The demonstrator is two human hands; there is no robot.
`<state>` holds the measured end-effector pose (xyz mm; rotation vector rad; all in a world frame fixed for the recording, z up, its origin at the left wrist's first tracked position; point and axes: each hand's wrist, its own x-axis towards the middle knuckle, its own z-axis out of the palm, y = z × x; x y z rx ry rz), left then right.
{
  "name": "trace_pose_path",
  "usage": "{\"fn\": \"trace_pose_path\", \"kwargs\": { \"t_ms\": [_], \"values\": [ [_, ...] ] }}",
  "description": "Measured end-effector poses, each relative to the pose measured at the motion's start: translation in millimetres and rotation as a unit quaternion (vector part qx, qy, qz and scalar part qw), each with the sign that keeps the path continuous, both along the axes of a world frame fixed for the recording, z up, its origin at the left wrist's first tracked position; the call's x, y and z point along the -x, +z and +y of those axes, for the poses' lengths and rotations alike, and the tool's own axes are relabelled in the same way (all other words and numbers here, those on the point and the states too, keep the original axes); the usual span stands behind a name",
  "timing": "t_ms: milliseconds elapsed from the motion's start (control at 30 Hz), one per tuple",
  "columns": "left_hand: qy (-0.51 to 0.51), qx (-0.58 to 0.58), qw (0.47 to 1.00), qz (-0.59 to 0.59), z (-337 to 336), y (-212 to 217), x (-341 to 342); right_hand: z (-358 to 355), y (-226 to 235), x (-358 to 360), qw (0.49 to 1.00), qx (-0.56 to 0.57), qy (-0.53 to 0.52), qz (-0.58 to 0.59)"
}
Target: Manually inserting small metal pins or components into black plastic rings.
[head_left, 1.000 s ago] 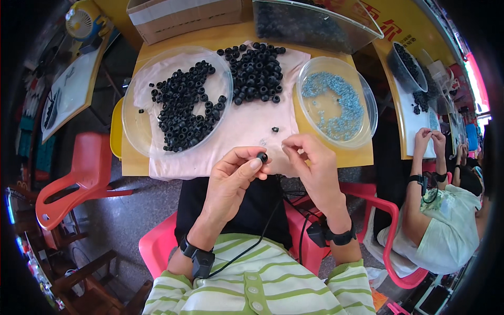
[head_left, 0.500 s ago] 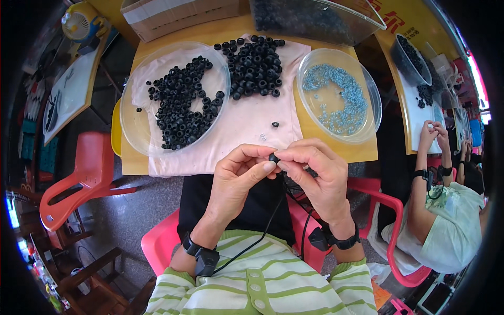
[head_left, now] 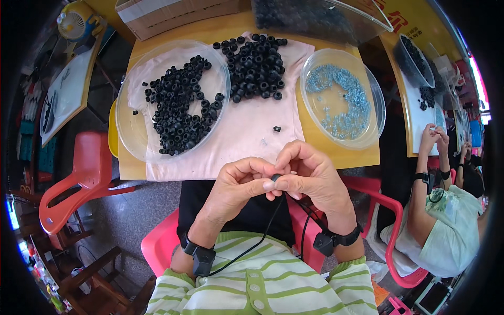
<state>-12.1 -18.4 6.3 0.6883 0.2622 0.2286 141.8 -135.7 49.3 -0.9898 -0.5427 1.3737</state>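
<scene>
small black part pinched between 2 hands' fingertips

the left hand [head_left: 239, 181] and the right hand [head_left: 313, 176] are both closed, thumb and fingers pressing on 1 small black part [head_left: 275, 177]; it sits between them, near the near edge of the pink cloth [head_left: 257, 121]. fingertips hide most of it, so how it is turned, and whether anything else is pinched with it, i cannot tell.

the likeliest mishap is a slip: so small and rounded a piece could shoot out if the 2 pinches press unevenly, and near the edge it might drop to the lap. the black cable [head_left: 270, 223] below the hands could also snag a wrist.

the cloth looks soft and slightly creased. a loose black piece [head_left: 276, 129] and tiny clear bits [head_left: 264, 142] lie on it. the black pile [head_left: 257, 71] is of rounded, matt, bead-like pieces, many with holes. the left tub [head_left: 120, 126] and right tub [head_left: 381, 126] are clear, smooth and round-rimmed, the latter holding glinting pale-blue bits [head_left: 358, 102].
</scene>
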Motion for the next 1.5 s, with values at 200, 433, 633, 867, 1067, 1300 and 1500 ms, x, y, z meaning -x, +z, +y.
{"fn": "trace_pose_path", "kwargs": {
  "t_ms": [200,433,633,867,1067,1300,1500],
  "values": [
    [0.037,0.111,0.993,-0.024,6,-5,-6,15,2,-4,0.963,0.095,-0.133,-0.213],
    [0.076,0.103,0.991,-0.026,13,-12,-6,32,-30,-3,0.764,0.064,-0.18,-0.616],
    [0.071,0.099,0.991,-0.049,15,-15,-8,35,-32,-7,0.766,0.05,-0.175,-0.617],
    [0.106,0.068,0.992,-0.001,11,0,-8,28,7,8,0.906,0.035,-0.166,-0.388],
    [0.119,0.019,0.993,0.013,11,19,-6,26,32,12,0.895,-0.021,-0.141,-0.423],
    [0.105,0.04,0.994,0.001,6,21,-4,22,38,9,0.869,-0.093,-0.106,-0.474],
    [0.099,0.028,0.995,0.013,1,26,-4,17,42,12,0.91,-0.063,-0.114,-0.394]
  ]
}}
